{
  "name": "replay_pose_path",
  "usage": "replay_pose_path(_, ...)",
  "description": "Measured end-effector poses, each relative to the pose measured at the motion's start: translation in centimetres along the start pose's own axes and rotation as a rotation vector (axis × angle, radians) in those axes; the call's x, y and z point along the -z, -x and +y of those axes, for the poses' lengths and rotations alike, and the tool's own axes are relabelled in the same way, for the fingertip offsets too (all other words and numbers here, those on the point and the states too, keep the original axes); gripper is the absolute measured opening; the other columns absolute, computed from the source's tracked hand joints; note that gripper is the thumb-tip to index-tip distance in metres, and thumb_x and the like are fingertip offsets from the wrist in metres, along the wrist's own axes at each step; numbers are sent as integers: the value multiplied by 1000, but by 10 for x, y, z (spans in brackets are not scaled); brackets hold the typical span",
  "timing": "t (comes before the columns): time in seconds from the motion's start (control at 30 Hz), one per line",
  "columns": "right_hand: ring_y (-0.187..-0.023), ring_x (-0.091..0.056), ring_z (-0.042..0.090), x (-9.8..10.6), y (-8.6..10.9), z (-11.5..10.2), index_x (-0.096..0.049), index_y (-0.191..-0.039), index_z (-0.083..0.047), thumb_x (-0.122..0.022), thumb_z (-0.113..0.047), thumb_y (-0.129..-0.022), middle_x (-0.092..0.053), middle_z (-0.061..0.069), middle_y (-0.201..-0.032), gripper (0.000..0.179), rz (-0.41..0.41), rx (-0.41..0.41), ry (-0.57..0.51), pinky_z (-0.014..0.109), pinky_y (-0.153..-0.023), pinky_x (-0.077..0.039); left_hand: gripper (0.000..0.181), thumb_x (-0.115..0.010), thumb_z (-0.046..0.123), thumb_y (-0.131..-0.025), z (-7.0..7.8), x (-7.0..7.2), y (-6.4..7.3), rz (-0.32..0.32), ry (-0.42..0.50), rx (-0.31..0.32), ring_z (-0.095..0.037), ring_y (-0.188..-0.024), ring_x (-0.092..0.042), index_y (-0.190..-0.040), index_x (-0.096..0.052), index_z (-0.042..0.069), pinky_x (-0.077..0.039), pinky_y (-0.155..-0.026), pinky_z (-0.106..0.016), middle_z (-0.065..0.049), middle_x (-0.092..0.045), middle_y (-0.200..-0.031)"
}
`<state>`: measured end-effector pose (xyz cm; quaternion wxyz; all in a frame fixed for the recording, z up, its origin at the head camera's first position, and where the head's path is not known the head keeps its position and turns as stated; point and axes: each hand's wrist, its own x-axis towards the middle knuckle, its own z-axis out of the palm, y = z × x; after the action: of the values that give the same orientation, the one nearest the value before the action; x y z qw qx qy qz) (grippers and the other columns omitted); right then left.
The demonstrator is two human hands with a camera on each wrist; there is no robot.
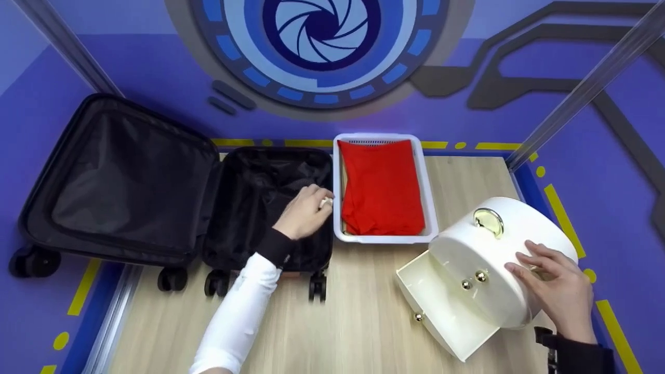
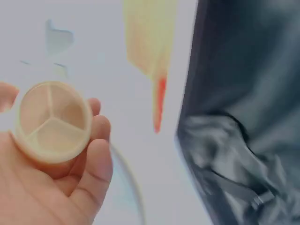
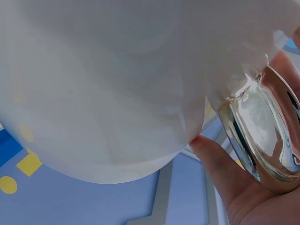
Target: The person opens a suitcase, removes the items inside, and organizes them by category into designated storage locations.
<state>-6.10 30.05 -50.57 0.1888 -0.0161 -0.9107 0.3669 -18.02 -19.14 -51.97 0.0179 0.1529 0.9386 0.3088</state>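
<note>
My left hand [image 1: 305, 210] is over the right half of an open black suitcase [image 1: 249, 208], by the rim of a white basket [image 1: 431, 208]. Between its fingers and thumb it holds a small round compact [image 2: 54, 123] with three beige-to-tan sections, partly hidden in the head view. My right hand [image 1: 563, 288] rests on a rounded white cosmetic storage box [image 1: 467, 249], fingers spread across its surface. A gold handle [image 3: 262, 126] sits close to the right palm, between thumb and fingers. From the box, a drawer [image 1: 447, 301] with a gold knob stands pulled out.
Folded red cloth [image 1: 384, 187] lies in the basket. The suitcase's other half [image 1: 130, 176] leans back at the left, its wheels on the wooden tabletop [image 1: 306, 332]. Blue-purple printed panels [image 1: 389, 114] border the back and sides.
</note>
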Motion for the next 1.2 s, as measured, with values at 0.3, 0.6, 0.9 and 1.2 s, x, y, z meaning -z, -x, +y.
replay_pose_path(0.3,-113,-56,-19,1,-1,0,-84,-95,-8,-97,-6,-68,-76,9,-121,30,-3,31,14,0,-77,-43,32,-49,16,-95,55,-50,40,53,232,-243,-24,-108,-59,-119,-69,6,-49,-94,-38,-7,-64,-116)
replay_pose_path(0.6,-113,-57,-17,1,-1,1,-85,-95,-9,-97,-5,-67,-76,10,-119,30,11,63,12,0,-76,-43,37,-48,15,-94,101,-141,56,-90,247,-301,-19,-110,-55,-127,-65,9,-46,-94,-26,-4,-60,-120)
replay_pose_path(0.9,-112,-57,-17,1,-1,0,-85,-95,-9,-97,-6,-68,-76,10,-120,30,4,47,6,0,-75,-43,39,-64,22,-95,130,-210,49,-265,-13,-379,-9,-109,-60,-135,-63,18,-47,-90,-19,1,-61,-127)
replay_pose_path(1.2,-116,-55,-18,1,0,0,-84,-95,-8,-97,-8,-69,-76,10,-120,29,-4,40,20,0,-78,-43,26,-75,25,-86,146,-245,34,-384,-335,-337,-11,-90,-60,-109,-76,35,-44,-61,-22,6,-58,-121)
